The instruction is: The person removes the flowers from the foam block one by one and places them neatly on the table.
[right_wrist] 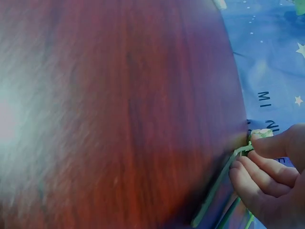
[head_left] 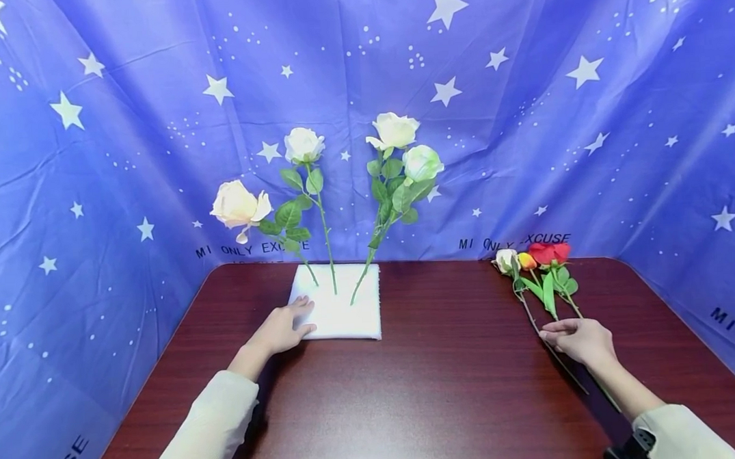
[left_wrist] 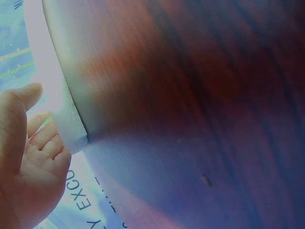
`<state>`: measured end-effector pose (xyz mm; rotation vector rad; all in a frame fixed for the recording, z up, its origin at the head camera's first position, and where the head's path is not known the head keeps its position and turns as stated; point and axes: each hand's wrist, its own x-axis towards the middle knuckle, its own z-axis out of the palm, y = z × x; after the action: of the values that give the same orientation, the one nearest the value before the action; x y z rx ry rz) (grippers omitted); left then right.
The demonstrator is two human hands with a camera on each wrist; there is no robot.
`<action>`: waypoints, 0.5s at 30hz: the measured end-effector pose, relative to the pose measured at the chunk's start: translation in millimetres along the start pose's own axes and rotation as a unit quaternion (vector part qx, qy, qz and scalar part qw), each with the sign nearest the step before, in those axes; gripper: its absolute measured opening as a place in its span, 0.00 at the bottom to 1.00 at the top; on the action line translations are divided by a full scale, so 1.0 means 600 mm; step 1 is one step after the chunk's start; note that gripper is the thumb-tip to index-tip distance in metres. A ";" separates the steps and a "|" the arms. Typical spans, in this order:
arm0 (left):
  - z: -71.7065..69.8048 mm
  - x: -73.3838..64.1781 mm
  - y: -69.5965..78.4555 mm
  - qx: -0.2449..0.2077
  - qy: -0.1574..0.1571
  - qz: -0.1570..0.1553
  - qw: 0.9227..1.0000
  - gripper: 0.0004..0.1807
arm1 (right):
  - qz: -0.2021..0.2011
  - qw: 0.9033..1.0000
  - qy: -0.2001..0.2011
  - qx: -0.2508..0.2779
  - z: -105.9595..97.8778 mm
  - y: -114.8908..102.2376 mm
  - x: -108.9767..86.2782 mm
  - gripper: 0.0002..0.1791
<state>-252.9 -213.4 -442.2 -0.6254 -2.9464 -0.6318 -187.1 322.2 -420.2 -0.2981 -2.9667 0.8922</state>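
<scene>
A white foam block (head_left: 347, 323) lies on the table with artificial rose stems standing in it. A cream rose (head_left: 237, 204) leans left, a white rose (head_left: 304, 146) stands near upright, and another white rose (head_left: 395, 130) and a greenish-white rose (head_left: 423, 164) lean right. My left hand (head_left: 282, 327) rests on the block's left edge, fingers extended. At the right, my right hand (head_left: 580, 341) pinches the stem of a white rose (head_left: 506, 260) between thumb and fingertips. Beside that rose lie a yellow-orange tulip (head_left: 526, 261) and a red rose (head_left: 550, 252), their lower stems partly behind the hand.
The dark red wooden table (head_left: 448, 390) has rounded back corners. A blue curtain (head_left: 341, 52) with white stars and printed letters hangs around its back and sides, close behind the flower heads.
</scene>
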 end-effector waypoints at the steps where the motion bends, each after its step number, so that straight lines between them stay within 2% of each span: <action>1: 0.000 0.000 0.000 0.001 0.000 0.000 1.000 0.28 | -0.001 1.000 -0.001 0.004 0.000 -0.002 0.001 0.20; 6: 0.000 0.000 -0.001 -0.001 -0.001 0.000 1.000 0.28 | 0.005 0.998 -0.021 0.060 0.002 -0.016 0.009 0.23; 9: -0.002 0.000 0.000 -0.005 -0.004 -0.003 1.000 0.28 | -0.001 0.992 -0.034 0.120 0.009 -0.026 0.016 0.25; 15: -0.003 -0.001 0.003 -0.010 -0.007 -0.007 1.000 0.29 | -0.008 0.963 -0.076 0.258 0.030 -0.049 0.029 0.28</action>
<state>-251.8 -213.0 -439.9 -0.6156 -2.9635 -0.6618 -210.9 291.8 -419.6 -0.1907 -2.7115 1.6971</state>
